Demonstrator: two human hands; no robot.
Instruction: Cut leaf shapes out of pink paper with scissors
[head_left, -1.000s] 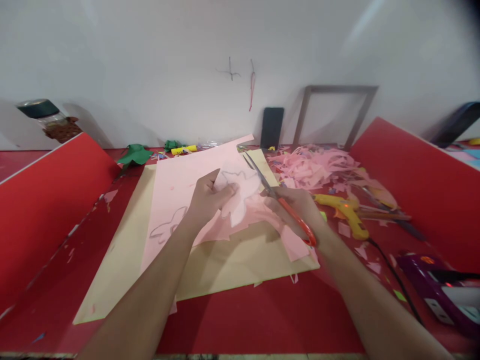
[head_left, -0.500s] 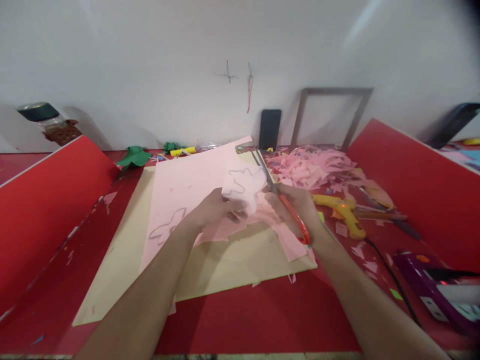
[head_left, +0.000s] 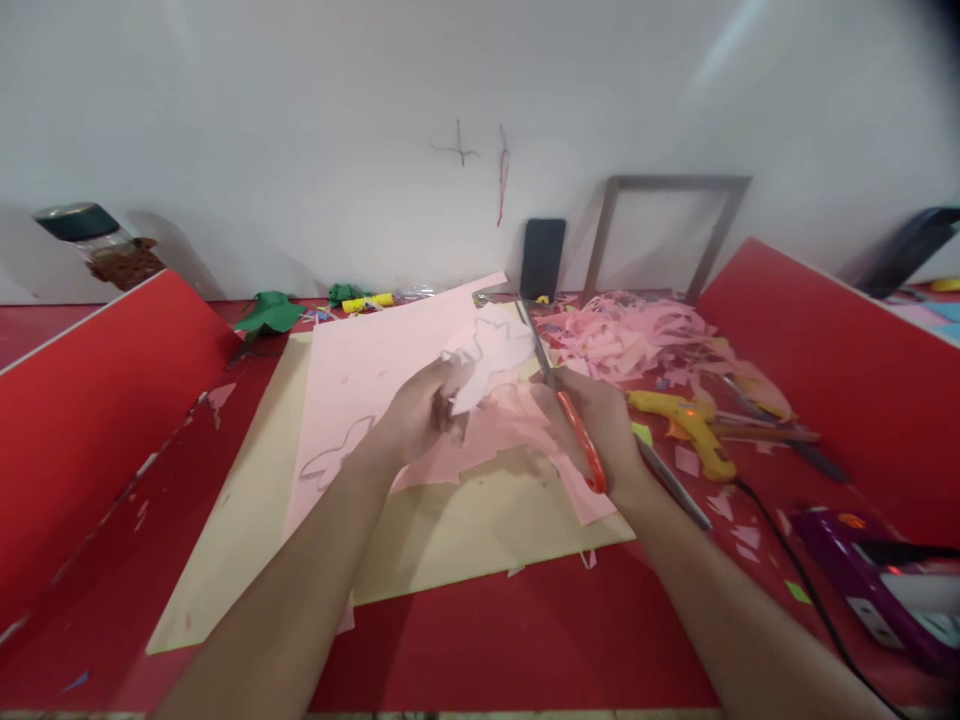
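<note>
Right hand [head_left: 596, 410] grips orange-handled scissors [head_left: 582, 438], blades [head_left: 541, 354] angled forward. Left hand [head_left: 418, 412] pinches a line-marked paper cutout [head_left: 501, 345] just beside them, raised above the pink sheet [head_left: 375, 350], apparently to keep its edge free. Yellow glue gun [head_left: 705, 432] lies at right, seemingly parked out of the way.

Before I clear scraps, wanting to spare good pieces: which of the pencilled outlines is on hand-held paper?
The one on the small pale piece in the left hand, beside the scissors; the other outline is on the large pink sheet.
</note>
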